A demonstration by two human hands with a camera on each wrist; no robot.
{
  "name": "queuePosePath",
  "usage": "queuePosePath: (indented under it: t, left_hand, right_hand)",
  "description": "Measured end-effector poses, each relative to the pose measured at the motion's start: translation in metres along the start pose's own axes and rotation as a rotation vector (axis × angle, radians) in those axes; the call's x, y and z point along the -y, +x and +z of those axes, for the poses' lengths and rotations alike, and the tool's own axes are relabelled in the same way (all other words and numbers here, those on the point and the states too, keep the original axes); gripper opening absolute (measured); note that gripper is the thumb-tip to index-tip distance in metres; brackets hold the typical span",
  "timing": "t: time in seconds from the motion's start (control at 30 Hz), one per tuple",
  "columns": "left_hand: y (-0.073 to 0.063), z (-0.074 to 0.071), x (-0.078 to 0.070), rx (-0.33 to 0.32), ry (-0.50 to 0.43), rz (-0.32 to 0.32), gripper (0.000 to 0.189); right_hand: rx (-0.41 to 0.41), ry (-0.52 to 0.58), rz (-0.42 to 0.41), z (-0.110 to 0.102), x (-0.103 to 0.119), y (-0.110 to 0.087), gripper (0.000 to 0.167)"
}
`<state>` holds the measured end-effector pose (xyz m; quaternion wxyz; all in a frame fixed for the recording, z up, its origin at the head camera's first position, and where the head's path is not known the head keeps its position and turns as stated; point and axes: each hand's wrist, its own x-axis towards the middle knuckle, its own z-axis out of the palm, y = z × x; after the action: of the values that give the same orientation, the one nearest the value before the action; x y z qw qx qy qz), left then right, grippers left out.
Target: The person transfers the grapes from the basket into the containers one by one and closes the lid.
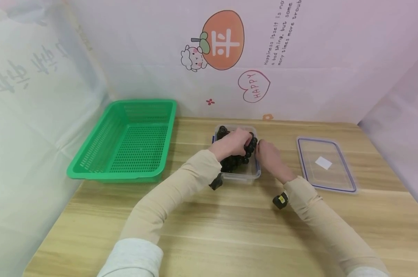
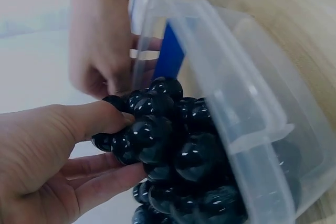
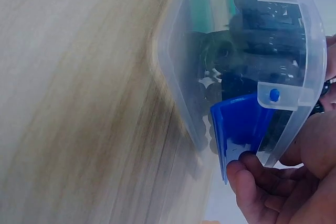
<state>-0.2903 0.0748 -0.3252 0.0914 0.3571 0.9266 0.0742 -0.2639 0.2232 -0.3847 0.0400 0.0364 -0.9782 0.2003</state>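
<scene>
A bunch of glossy dark grapes (image 1: 234, 163) lies in a clear plastic container (image 1: 240, 177), heaped up to its rim. My left hand (image 1: 232, 144) reaches over the container from the left and pinches grapes between thumb and fingers, seen close in the left wrist view as shiny black balls (image 2: 199, 156). At the container's right side, my right hand (image 1: 271, 157) grips the wall near a blue clip (image 3: 241, 121). In the right wrist view its fingertips (image 3: 244, 182) are on the outside at the clip, and the rest of that hand is partly cut off by the frame.
An open green basket (image 1: 119, 175) with a perforated bottom stands on the left of the wooden table (image 1: 212, 238). To the right lies a clear lid (image 1: 313, 154) with a blue seal and a white label (image 1: 323, 162). A printed white cloth (image 1: 143, 50) hangs behind.
</scene>
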Motion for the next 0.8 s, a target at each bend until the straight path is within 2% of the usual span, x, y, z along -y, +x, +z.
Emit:
queuePosePath:
  t: [0.23,0.43,0.6,0.8]
  left_hand:
    - [0.007,0.016,0.001,-0.025,-0.040,-0.027,0.016]
    - [0.008,0.027,-0.004,-0.012,-0.036,-0.053,0.016]
    - [0.008,0.028,-0.004,-0.024,-0.042,-0.064,0.016]
    - [0.005,0.031,-0.004,-0.005,-0.056,-0.061,0.020]
  right_hand:
    - [0.045,0.017,0.027,-0.001,0.000,0.002,0.025]
    - [0.070,0.040,0.054,-0.003,0.001,0.003,0.029]
    - [0.076,0.059,0.064,-0.006,0.003,0.002,0.033]
    - [0.098,0.086,0.089,-0.006,0.002,-0.001,0.033]
